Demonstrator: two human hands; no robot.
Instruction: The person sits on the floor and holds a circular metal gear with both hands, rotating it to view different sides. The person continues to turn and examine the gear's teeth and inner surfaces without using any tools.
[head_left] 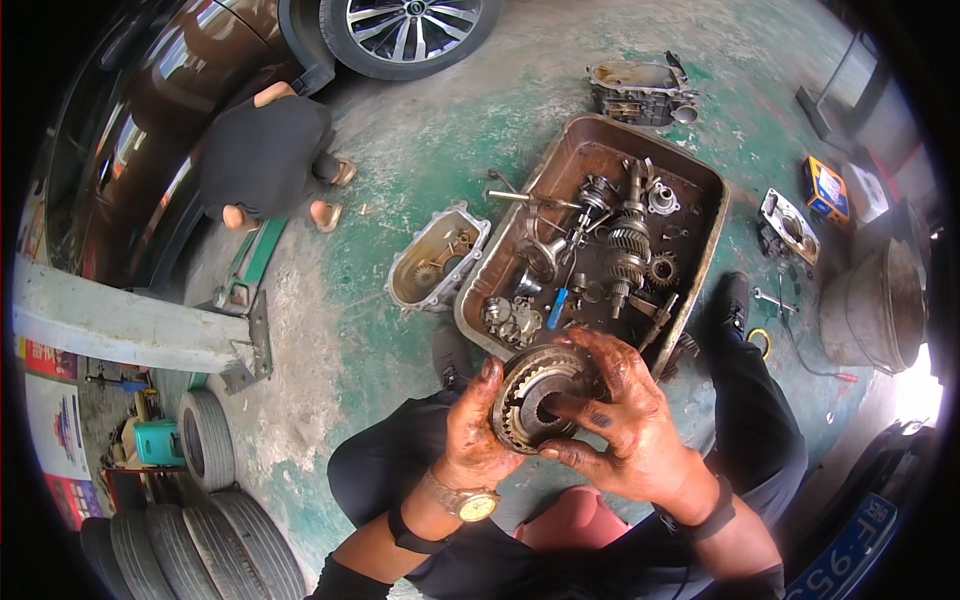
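Between my hands, above my lap, I hold a toothed metal gear ring (518, 402) with a splined hole in its middle. My left hand (472, 425) grips its left rim, thumb up along the edge. The fingers of my right hand (625, 420) wrap its right side, and one finger reaches across the central hole. Both hands are dark with grease. Just beyond them stands a brown metal tray (700, 300) of gearbox parts. In it lie a gear shaft (630, 245), a loose gear (662, 268), a blue-handled screwdriver (557, 309) and several smaller parts.
An open housing (405, 285) sits left of the tray; another gearbox case (640, 92) is behind it. To the right are a wrench (775, 300), a yellow ring (760, 344) and a metal bucket (865, 310). A person (265, 155) crouches by a brown car (150, 100). Tyres (190, 545) stand lower left.
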